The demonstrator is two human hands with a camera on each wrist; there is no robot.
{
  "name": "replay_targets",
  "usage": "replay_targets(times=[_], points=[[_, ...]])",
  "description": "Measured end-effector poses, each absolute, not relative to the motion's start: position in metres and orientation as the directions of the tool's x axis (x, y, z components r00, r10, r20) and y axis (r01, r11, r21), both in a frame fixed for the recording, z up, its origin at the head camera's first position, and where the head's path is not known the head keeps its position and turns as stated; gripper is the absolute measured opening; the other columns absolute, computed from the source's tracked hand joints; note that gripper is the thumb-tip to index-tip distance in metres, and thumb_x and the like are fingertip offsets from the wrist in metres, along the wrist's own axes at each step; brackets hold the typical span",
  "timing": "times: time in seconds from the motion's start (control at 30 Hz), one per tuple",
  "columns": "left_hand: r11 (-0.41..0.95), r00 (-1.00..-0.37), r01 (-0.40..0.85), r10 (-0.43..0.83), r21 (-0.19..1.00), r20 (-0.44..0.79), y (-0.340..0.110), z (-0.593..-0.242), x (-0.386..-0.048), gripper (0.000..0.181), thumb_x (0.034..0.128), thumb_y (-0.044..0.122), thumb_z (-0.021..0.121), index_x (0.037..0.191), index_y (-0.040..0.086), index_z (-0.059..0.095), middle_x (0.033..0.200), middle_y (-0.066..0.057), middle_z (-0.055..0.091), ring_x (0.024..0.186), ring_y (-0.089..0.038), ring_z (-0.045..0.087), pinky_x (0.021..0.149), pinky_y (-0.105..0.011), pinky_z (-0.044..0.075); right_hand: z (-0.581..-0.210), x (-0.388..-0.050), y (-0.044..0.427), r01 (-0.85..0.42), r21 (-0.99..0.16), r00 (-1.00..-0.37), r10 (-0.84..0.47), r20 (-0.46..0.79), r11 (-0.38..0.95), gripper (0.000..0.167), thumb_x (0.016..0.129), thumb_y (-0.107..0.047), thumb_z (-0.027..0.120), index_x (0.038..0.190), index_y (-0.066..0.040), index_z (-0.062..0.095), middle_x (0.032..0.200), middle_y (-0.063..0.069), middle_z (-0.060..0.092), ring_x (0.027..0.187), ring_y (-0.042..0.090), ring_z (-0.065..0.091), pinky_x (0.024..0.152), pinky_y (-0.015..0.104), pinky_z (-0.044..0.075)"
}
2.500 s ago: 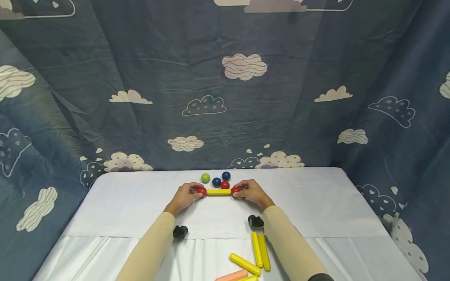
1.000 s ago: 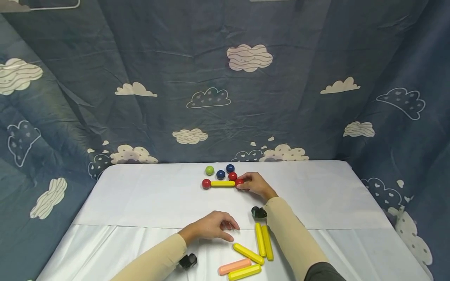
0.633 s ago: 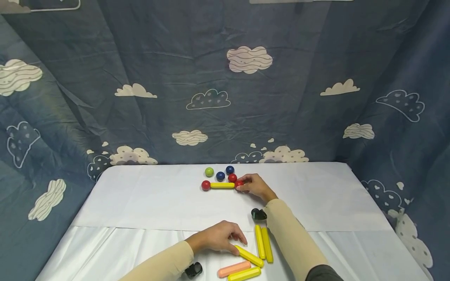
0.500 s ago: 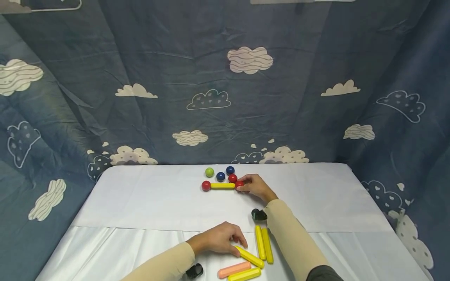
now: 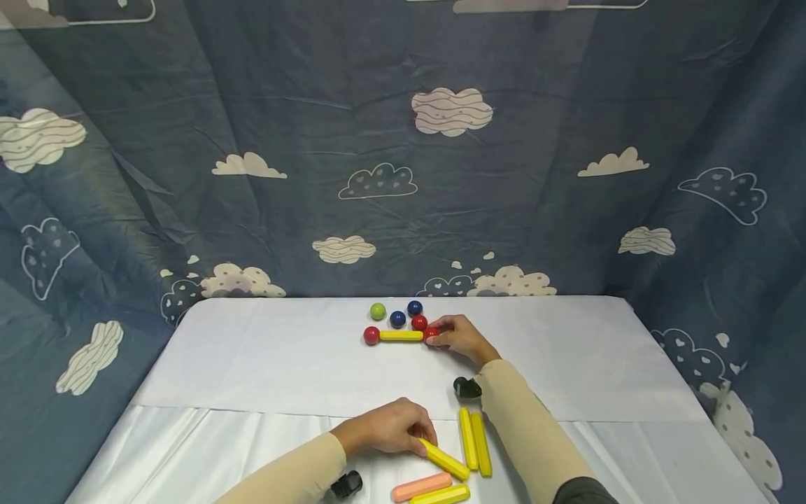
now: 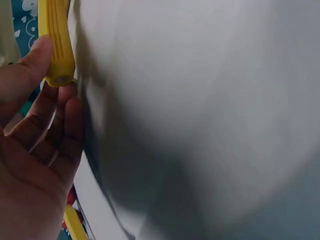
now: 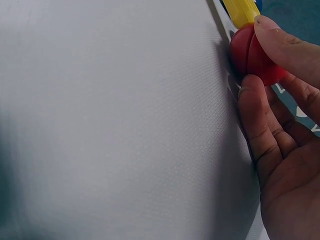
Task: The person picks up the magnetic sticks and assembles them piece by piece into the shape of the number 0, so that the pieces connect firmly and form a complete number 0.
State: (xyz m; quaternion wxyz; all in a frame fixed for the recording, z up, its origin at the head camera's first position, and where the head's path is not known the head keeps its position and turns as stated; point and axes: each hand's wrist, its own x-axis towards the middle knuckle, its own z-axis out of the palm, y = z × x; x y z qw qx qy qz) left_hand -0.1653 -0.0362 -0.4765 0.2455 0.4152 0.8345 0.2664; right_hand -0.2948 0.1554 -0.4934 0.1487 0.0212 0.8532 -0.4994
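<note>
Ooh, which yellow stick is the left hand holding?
The slanted yellow stick just beyond the orange stick; the left hand pinches its far end, touching no other.

A cloud-printed, blue-grey curtain (image 5: 504,217) hangs behind the white-covered table (image 5: 271,357).

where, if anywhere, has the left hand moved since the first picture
Yes: the left hand moved nearer and rightward, from beyond the white tablecloth's crosswise line to overlapping it.

left hand (image 5: 389,427) pinches yellow stick (image 5: 448,462); right hand (image 5: 462,337) holds red ball (image 5: 431,331); 2 blue balls (image 5: 397,319)
</note>
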Motion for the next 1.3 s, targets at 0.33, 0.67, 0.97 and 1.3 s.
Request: replay_targets(times=[0.33,0.67,0.97,1.3], points=[[0.613,-0.651,0.436,0.72,0.658,-0.24,-0.066,-0.469,-0.172,0.016,0.0893,0.013,0.068,0.104,0.013,0.073,0.086,0.015,0.057,0.075,0.001,0.05,0.073,-0.016,0.045,-0.494,-0.295,0.156,0.165,-0.856,-0.956,-0.133,-0.261,0.49,0.033,0.08,-0.009,0.079,0.11,-0.004,0.067,0.099,0.009,0.065,0.08,0.02,0.058,0.072,0.026,0.051],[0.527,-0.774,0.158,0.591,0.835,-0.226,-0.099,-0.468,-0.18,0.019,0.0915,0.013,0.066,0.108,0.003,0.069,0.088,0.002,0.063,0.073,-0.01,0.054,0.063,-0.024,0.047,-0.494,-0.294,0.157,0.174,-0.847,-0.956,-0.12,-0.268,0.503,0.033,0.08,-0.009,0.079,0.11,-0.006,0.068,0.101,0.008,0.065,0.082,0.021,0.057,0.073,0.027,0.051],[0.366,-0.851,-0.091,0.455,0.926,-0.264,-0.116,-0.482,-0.189,0.031,0.0918,0.008,0.064,0.117,-0.009,0.059,0.088,-0.004,0.067,0.075,-0.012,0.063,0.072,-0.03,0.055,-0.498,-0.296,0.155,0.164,-0.851,-0.957,-0.13,-0.26,0.499,0.033,0.079,-0.01,0.079,0.11,-0.007,0.068,0.098,0.007,0.064,0.081,0.021,0.057,0.072,0.026,0.05],[0.296,-0.918,-0.199,0.278,0.934,-0.284,-0.122,-0.486,-0.198,0.041,0.093,0.005,0.061,0.127,-0.014,0.049,0.093,-0.012,0.07,0.073,-0.014,0.067,0.072,-0.031,0.056,-0.498,-0.298,0.157,0.16,-0.851,-0.958,-0.128,-0.256,0.5,0.032,0.079,-0.011,0.079,0.109,-0.007,0.068,0.099,0.008,0.064,0.079,0.021,0.056,0.069,0.026,0.05]])
